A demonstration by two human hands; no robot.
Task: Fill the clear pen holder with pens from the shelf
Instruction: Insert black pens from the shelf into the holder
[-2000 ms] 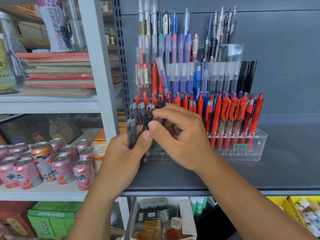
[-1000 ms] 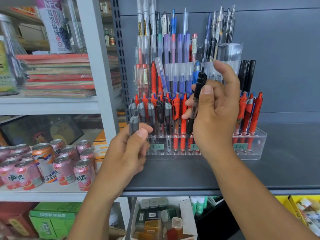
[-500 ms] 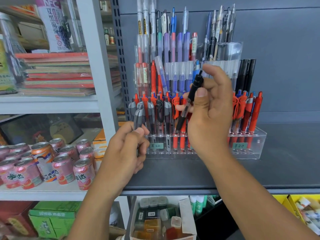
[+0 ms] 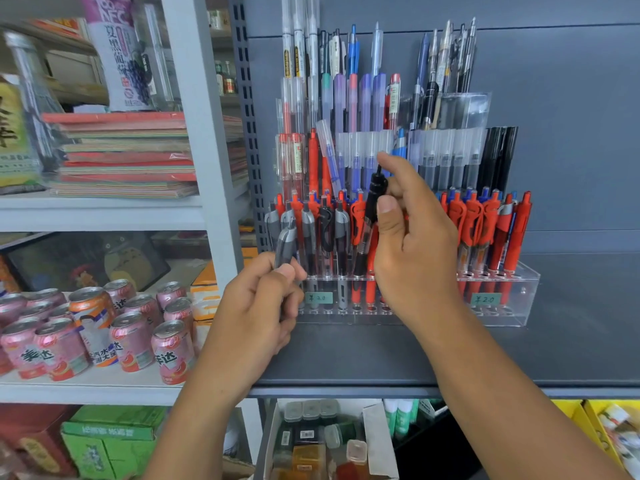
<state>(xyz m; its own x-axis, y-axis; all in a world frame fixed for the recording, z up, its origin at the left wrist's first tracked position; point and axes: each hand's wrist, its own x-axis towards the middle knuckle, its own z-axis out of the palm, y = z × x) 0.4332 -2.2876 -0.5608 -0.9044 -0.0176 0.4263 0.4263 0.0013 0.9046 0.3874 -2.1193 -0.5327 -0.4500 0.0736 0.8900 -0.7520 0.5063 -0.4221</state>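
The dark grey metal shelf [image 4: 485,355] fills the right half of the frame. On it, at centre, stands the clear acrylic tiered pen holder [image 4: 516,308], its rows crowded with red, blue and grey pens.

The right hand [image 4: 415,251], centre frame, pinches a black click pen with a clear barrel [image 4: 375,187] between thumb and fingers near its top, point down over the front row. The left hand [image 4: 259,306], lower left of it, grips a grey-clipped pen [image 4: 286,242] upright in curled fingers.

The pen is probably light, stiff and a little slick, so a high pinch suits it and leaves the point free to find a hole.

Half a second ago the black pen leaned lower-left and sat higher. Now it is nearly upright and lower, though I cannot tell whether it has entered a hole. The left hand has barely shifted.
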